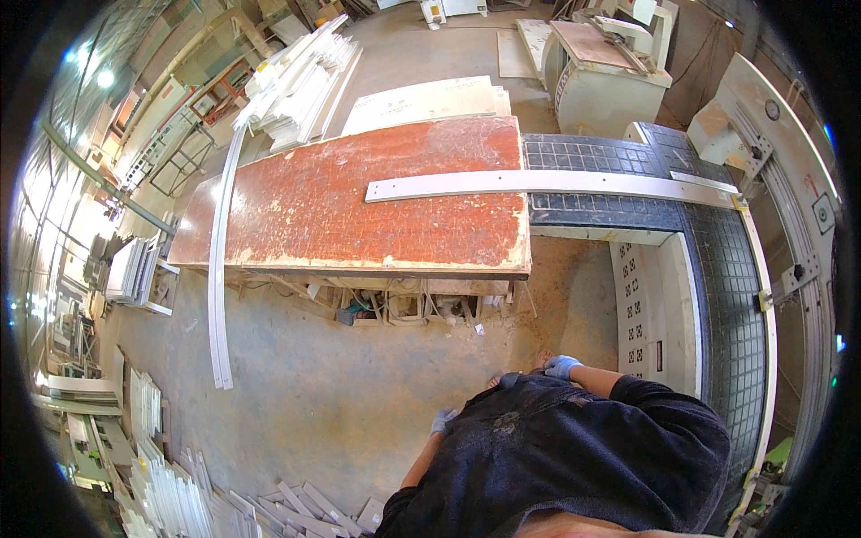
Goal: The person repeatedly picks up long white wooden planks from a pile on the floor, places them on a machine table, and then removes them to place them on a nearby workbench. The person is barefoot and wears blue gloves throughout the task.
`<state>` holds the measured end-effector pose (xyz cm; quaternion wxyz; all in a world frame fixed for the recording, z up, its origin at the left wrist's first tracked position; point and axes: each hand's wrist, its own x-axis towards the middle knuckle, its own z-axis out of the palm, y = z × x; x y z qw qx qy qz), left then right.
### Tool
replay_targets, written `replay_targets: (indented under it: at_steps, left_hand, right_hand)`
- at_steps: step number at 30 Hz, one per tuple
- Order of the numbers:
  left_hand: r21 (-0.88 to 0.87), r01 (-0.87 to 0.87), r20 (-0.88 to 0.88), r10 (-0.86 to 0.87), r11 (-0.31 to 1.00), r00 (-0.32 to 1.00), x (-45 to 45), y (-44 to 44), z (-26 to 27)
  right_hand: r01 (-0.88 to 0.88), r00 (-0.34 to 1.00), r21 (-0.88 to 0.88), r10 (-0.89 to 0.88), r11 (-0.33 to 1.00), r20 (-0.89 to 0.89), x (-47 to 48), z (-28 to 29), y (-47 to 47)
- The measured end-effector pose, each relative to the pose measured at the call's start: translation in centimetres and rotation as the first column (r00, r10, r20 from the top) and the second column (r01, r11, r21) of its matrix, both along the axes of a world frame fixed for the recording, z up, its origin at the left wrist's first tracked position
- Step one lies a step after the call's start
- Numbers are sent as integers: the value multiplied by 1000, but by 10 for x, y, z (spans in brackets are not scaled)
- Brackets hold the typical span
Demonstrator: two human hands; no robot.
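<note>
My left hand (pixel 443 421) wears a pale glove and hangs beside my dark top, over the concrete floor. My right hand (pixel 562 366), in a light blue glove, is low in front of me by the hem of the top. My fingers are too small and partly hidden to tell whether they are closed. Before me stands a worn red-topped workbench (pixel 377 222). A long white strip with small holes (pixel 484 183) lies from the bench across onto the black gridded machine table (pixel 592 156). A short white strip (pixel 703 180) rests beside its right end.
Two narrow white strips (pixel 222 269) lie across the bench's left end and overhang its front. A metal rail (pixel 773 222) runs along the machine at right. Stacked white strips (pixel 303 81) and panels (pixel 430 101) stand behind the bench. Loose offcuts (pixel 309 514) lie on the floor at lower left.
</note>
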<state>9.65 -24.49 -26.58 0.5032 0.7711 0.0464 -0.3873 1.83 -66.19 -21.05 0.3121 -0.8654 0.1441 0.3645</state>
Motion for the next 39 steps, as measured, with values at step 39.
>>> replay_targets:
  at_steps: [39]
  left_hand:
    - [171, 215, -66, -206, 962, 976, 16, -4, 0]
  right_hand:
    - [21, 998, 10, -21, 1000, -59, 3, 9, 0]
